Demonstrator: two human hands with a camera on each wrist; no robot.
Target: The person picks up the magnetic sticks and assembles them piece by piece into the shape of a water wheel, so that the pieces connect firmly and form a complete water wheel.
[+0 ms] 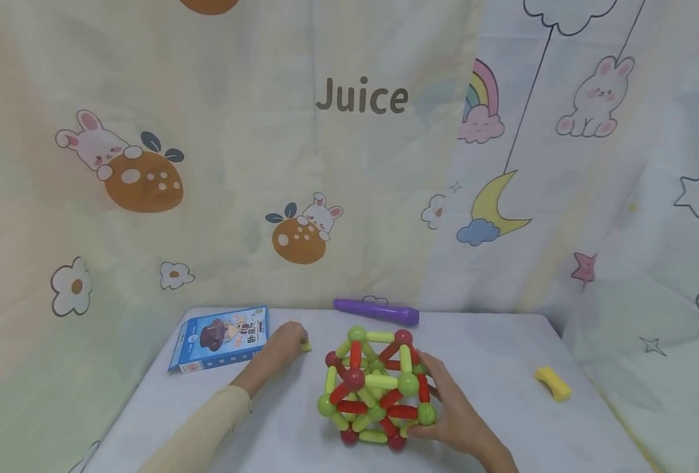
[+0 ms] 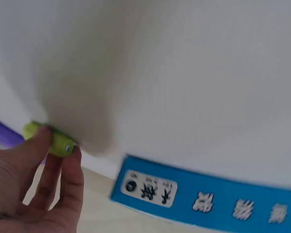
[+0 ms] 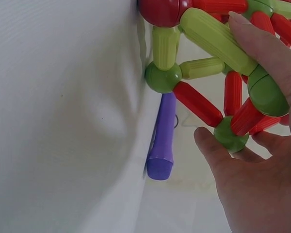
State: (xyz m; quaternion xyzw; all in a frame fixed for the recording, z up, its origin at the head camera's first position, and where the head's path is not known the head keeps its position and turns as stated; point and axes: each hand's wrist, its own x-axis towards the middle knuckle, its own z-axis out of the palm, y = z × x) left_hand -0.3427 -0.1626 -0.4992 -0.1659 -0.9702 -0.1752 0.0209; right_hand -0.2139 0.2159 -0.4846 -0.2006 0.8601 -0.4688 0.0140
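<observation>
Toward the back left of the table, my left hand (image 1: 283, 345) pinches a short light-green magnetic rod (image 2: 62, 147) between thumb and fingertips; a small metal dot shows at the rod's end. The right hand (image 1: 458, 417) grips the right side of a cage-like structure of magnetic rods and balls (image 1: 354, 380), in red and light green. In the right wrist view, the thumb lies along a light-green rod (image 3: 218, 41), and other fingers reach round near a green ball (image 3: 231, 135). Part of the structure's right side is hidden by this hand.
A blue illustrated box (image 1: 219, 338) lies at the back left, right beside the left forearm. Behind the structure lies a purple stick-shaped object (image 1: 379, 311) near the table's back edge. A yellow arched block (image 1: 553, 383) rests on the right. A printed cloth (image 1: 237, 164) hangs behind the table.
</observation>
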